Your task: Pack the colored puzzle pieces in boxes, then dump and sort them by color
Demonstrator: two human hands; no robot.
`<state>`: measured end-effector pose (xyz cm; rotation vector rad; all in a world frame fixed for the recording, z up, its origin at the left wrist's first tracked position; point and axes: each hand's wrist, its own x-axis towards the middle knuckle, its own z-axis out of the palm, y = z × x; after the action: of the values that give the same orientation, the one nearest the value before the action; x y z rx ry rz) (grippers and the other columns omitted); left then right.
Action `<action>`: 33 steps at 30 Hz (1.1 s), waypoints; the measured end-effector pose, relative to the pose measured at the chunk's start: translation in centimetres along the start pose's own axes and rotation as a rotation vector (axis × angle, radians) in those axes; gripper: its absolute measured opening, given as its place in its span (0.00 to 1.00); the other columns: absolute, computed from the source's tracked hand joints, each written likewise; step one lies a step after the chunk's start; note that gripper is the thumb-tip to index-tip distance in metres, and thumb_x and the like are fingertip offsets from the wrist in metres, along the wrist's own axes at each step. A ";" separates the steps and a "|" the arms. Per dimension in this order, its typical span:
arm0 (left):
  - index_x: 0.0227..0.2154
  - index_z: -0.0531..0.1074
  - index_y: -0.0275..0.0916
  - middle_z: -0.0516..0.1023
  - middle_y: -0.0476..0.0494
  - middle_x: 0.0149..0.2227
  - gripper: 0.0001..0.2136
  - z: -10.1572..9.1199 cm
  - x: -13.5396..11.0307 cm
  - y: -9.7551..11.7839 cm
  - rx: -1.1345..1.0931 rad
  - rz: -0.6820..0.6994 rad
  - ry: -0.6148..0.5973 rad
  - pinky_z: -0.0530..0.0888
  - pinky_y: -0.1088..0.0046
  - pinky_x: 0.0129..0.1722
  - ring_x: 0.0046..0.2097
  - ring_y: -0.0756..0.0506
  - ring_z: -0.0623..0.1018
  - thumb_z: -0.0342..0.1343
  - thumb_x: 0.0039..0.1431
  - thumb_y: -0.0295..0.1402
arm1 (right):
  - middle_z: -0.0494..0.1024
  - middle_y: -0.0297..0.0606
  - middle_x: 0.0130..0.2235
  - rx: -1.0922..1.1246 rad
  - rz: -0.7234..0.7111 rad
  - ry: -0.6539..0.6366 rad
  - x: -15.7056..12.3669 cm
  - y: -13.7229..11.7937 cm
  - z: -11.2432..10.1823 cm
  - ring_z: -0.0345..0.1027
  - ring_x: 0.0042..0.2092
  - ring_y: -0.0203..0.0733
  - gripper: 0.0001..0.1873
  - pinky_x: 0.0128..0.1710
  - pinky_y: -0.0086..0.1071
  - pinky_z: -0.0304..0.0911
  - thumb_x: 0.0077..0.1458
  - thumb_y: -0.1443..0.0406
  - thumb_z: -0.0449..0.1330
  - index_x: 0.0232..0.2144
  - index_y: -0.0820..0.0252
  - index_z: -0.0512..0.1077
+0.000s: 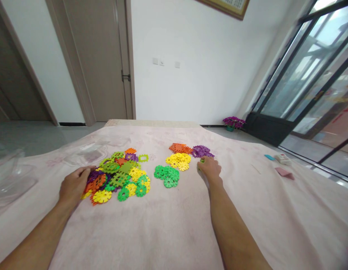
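A mixed heap of plastic snowflake pieces (120, 176) in orange, purple, green and yellow lies on the pink cloth (168, 225). My left hand (74, 185) rests at the heap's left edge with its fingers curled over the pieces. To the right lie sorted groups: orange pieces (179, 148), purple pieces (202, 151), yellow pieces (179, 161) and green pieces (166, 175). My right hand (209, 167) sits just below the purple group, fingers pinched on a small green piece (202, 161).
A clear plastic container (91, 152) stands behind the heap, and another clear container (8, 176) sits at the far left. Small items, a blue one (269, 157), a white one (283, 159) and a pink one (284, 173), lie at the right. A door and glass sliding doors stand beyond.
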<state>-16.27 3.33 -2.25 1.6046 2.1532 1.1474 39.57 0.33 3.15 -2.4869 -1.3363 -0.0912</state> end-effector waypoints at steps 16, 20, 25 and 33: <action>0.46 0.81 0.46 0.83 0.43 0.46 0.20 -0.6 -0.5 1.5 -0.032 -0.105 -0.022 0.73 0.64 0.48 0.46 0.38 0.79 0.49 0.62 0.47 | 0.82 0.37 0.40 0.503 -0.760 -0.111 -8.3 -12.6 -1.8 0.72 0.46 0.43 0.07 0.50 0.35 0.62 0.55 0.60 0.69 0.38 0.54 0.81; 0.45 0.82 0.46 0.84 0.43 0.46 0.20 -0.6 -0.6 1.6 -0.057 -0.103 -0.015 0.73 0.64 0.48 0.46 0.38 0.79 0.50 0.61 0.47 | 0.80 0.38 0.39 0.427 -1.050 -0.255 -12.9 -15.2 -0.8 0.69 0.44 0.44 0.17 0.45 0.34 0.59 0.51 0.53 0.73 0.40 0.54 0.82; 0.45 0.82 0.47 0.84 0.44 0.46 0.19 -0.6 -0.6 1.6 -0.042 -0.106 -0.020 0.73 0.64 0.46 0.45 0.37 0.79 0.49 0.61 0.47 | 0.78 0.40 0.42 0.297 -1.104 -0.292 -14.8 -16.1 -0.3 0.67 0.46 0.46 0.21 0.44 0.35 0.57 0.51 0.51 0.73 0.43 0.54 0.81; 0.46 0.81 0.47 0.83 0.44 0.48 0.20 -0.8 -0.7 1.9 -0.022 -0.126 -0.039 0.73 0.64 0.46 0.47 0.37 0.79 0.49 0.62 0.47 | 0.79 0.37 0.44 0.480 -0.994 -0.323 -15.0 -16.2 -0.2 0.68 0.47 0.44 0.14 0.46 0.33 0.59 0.46 0.60 0.76 0.37 0.54 0.82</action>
<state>-15.13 2.50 -0.56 1.4473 2.1748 1.0886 17.81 -3.43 4.24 -1.3089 -2.2726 0.3773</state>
